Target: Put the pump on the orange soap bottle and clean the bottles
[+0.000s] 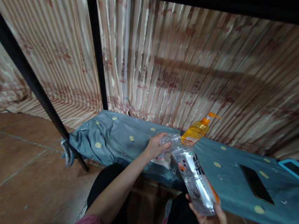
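Observation:
A large clear plastic bottle [195, 178] with a silver, black and orange label is held tilted between my hands, above my lap and the edge of the cloth-covered bench. My left hand [157, 147] is closed around the clear plastic at its upper end; whether that plastic is a separate piece I cannot tell. Its lower end rests in my right hand [211, 222], with the fingers and thumb around the base. Just behind the upper end stands an orange pump bottle [195, 130] of yellow liquid. A small white item [162, 161] lies partly hidden under my left hand.
Teal cloth with yellow pineapple prints [135, 147] covers the bench. On its right side lie a dark phone [257, 184] and a blue-framed device [295, 170]. Dark metal posts [99, 47] stand at the left, and striped curtains [170, 57] hang behind.

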A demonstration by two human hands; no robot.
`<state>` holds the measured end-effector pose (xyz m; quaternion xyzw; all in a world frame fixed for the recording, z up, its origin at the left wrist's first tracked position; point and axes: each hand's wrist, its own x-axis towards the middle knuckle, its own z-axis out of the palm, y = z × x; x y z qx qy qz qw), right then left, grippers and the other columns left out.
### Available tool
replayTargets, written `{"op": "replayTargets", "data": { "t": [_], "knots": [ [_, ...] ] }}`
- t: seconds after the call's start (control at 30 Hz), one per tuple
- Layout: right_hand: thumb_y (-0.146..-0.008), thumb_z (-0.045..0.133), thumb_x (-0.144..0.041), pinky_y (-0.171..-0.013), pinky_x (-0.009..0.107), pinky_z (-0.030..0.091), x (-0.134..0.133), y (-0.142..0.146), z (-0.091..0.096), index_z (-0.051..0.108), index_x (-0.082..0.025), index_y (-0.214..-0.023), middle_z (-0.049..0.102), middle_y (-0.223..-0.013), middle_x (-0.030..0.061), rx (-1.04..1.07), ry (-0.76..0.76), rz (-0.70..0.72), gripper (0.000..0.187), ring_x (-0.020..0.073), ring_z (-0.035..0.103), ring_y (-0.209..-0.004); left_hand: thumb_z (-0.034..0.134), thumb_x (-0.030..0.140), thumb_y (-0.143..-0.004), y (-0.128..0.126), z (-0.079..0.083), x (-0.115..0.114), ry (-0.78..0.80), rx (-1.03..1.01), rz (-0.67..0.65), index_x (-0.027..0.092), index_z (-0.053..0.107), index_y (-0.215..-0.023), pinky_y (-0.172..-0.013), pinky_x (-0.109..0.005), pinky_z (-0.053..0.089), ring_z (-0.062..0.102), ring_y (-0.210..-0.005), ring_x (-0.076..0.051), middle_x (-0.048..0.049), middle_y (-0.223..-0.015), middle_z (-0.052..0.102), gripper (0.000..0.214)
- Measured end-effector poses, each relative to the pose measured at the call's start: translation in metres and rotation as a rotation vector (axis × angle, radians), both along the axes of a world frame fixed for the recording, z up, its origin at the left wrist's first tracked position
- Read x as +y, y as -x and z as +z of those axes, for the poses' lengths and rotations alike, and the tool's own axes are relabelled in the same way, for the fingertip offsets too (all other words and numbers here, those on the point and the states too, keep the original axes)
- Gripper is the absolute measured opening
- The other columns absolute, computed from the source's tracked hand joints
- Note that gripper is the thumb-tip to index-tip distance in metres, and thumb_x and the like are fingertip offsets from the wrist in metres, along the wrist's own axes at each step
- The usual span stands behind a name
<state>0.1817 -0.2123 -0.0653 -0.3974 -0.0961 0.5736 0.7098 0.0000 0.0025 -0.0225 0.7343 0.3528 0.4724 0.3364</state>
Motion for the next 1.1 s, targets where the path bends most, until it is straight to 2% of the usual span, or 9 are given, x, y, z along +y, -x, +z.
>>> {"op": "replayTargets", "data": {
  "t": [0.13, 0.3, 0.4, 0.5, 0.77, 1.0, 1.1],
  "knots": [
    [-0.065, 0.075, -0.05, -0.069, 0.042, 0.059, -0.01, 0.0, 0.001, 0.069, -0.034, -0.104, 0.075, -0.104, 0.0047, -0.026, 0.026, -0.005, 0.042, 0.0365, 0.069, -0.089, 0.063, 0.025, -0.074, -0.003, 0.005, -0.001, 0.028, 0.049, -0.001, 0.019, 0.059, -0.1, -0.087, -0.033, 0.048, 0.063, -0.094, -0.021, -0.0028, -0.098, 0.068, 0.027],
    [-0.065, 0.074, -0.053, -0.079, 0.044, 0.056, -0.025, 0.011, 0.013, 0.064, -0.028, -0.114, 0.07, -0.114, 0.0087, -0.068, 0.042, -0.023, 0.055, 0.0377, 0.066, -0.098, 0.055, 0.024, -0.079, -0.003, -0.002, -0.002, -0.034, 0.057, -0.023, 0.016, 0.054, -0.109, -0.094, -0.036, 0.045, 0.059, -0.104, -0.023, -0.0085, -0.111, 0.064, 0.031],
    [-0.067, 0.074, -0.049, -0.082, 0.046, 0.054, -0.03, 0.019, 0.024, 0.061, -0.029, -0.117, 0.069, -0.116, 0.0099, -0.051, 0.051, -0.024, 0.056, 0.0378, 0.065, -0.1, 0.054, 0.025, -0.081, -0.004, -0.007, -0.001, -0.053, 0.071, -0.036, 0.016, 0.053, -0.115, -0.097, -0.037, 0.044, 0.057, -0.109, -0.023, -0.01, -0.117, 0.061, 0.035],
    [-0.069, 0.074, -0.044, -0.08, 0.044, 0.055, -0.03, 0.023, 0.03, 0.062, -0.03, -0.115, 0.072, -0.111, 0.0093, -0.005, 0.072, -0.033, 0.05, 0.0364, 0.066, -0.098, 0.055, 0.027, -0.082, -0.005, -0.009, 0.001, -0.062, 0.08, -0.031, 0.017, 0.053, -0.117, -0.098, -0.037, 0.044, 0.056, -0.111, -0.023, -0.0096, -0.119, 0.061, 0.037],
    [-0.061, 0.079, -0.042, -0.071, 0.04, 0.059, -0.024, 0.03, 0.034, 0.068, -0.028, -0.105, 0.074, -0.105, 0.0097, 0.068, 0.109, -0.094, 0.047, 0.0367, 0.069, -0.091, 0.052, 0.026, -0.083, -0.006, -0.01, 0.001, -0.076, 0.108, -0.025, 0.017, 0.052, -0.117, -0.098, -0.037, 0.044, 0.056, -0.11, -0.022, -0.01, -0.118, 0.06, 0.035],
    [-0.065, 0.077, -0.049, -0.065, 0.032, 0.062, -0.028, 0.042, 0.053, 0.069, -0.029, -0.103, 0.075, -0.103, 0.0036, 0.022, 0.102, -0.102, 0.044, 0.0346, 0.07, -0.087, 0.052, 0.028, -0.085, -0.006, -0.011, 0.001, -0.072, 0.086, -0.012, 0.017, 0.053, -0.114, -0.096, -0.037, 0.045, 0.057, -0.108, -0.022, -0.0097, -0.116, 0.06, 0.032],
    [-0.061, 0.078, -0.052, -0.061, 0.029, 0.062, -0.03, 0.042, 0.057, 0.068, -0.034, -0.105, 0.075, -0.104, -0.0002, 0.007, 0.115, -0.102, 0.048, 0.0333, 0.07, -0.087, 0.052, 0.027, -0.085, -0.008, -0.011, 0.001, -0.066, 0.084, 0.001, 0.016, 0.054, -0.114, -0.096, -0.037, 0.045, 0.057, -0.108, -0.022, -0.0099, -0.116, 0.061, 0.032]
  ]
}}
